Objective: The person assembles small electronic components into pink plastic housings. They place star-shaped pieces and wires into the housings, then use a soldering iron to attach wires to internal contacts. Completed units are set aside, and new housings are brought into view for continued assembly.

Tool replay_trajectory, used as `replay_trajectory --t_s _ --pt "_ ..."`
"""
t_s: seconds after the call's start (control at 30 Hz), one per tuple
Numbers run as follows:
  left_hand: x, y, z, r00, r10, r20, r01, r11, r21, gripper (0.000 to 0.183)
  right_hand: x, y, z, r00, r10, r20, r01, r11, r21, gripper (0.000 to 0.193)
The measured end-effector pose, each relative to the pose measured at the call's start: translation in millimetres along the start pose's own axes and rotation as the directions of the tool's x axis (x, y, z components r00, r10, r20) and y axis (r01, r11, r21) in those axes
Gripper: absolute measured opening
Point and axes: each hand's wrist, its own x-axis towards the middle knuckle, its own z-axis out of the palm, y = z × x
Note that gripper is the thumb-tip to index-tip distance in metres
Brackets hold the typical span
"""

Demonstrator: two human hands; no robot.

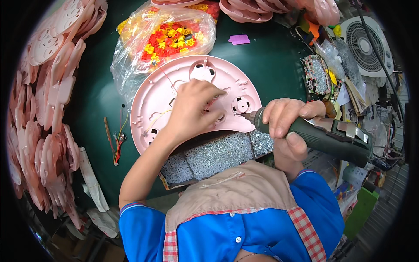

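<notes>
Just beyond the pink shell (228,79), a bag (123,62) holds yellow stars (189,42).

A dark green table (270,67) spreads across the room, a paler sheen of light on its upper right part. Beyond its right side stands a pale fan (354,43) with a round grille, crossed by a black cable (384,65), near crumpled plastic bags (331,54) and papers (354,94). Lower right, a bright green box (364,212) stands beside grey, ribbed-looking floor (393,185).
</notes>
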Motion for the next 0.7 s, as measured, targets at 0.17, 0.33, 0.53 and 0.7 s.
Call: replay_trajectory --t_s 0.17,0.33,0.53,0.7 --pt "-4 17 8 0.991 0.032 0.133 0.021 0.924 -0.381 0.02 3 -3 2 0.998 0.062 0.004 -0.062 0.994 0.093 0.045" --pt "-15 19 8 0.995 0.085 -0.05 -0.093 0.976 -0.197 0.018 5 -5 8 0.999 0.052 0.008 -0.053 0.988 0.143 0.045" --pt "-21 22 11 0.983 0.109 -0.149 -0.143 0.959 -0.243 0.024 10 -10 12 0.998 0.043 0.052 -0.055 0.97 0.238 0.044" --pt "-20 19 16 0.96 0.181 -0.214 -0.216 0.964 -0.155 0.028 8 -7 15 0.999 0.03 0.023 -0.034 0.97 0.24 0.045"
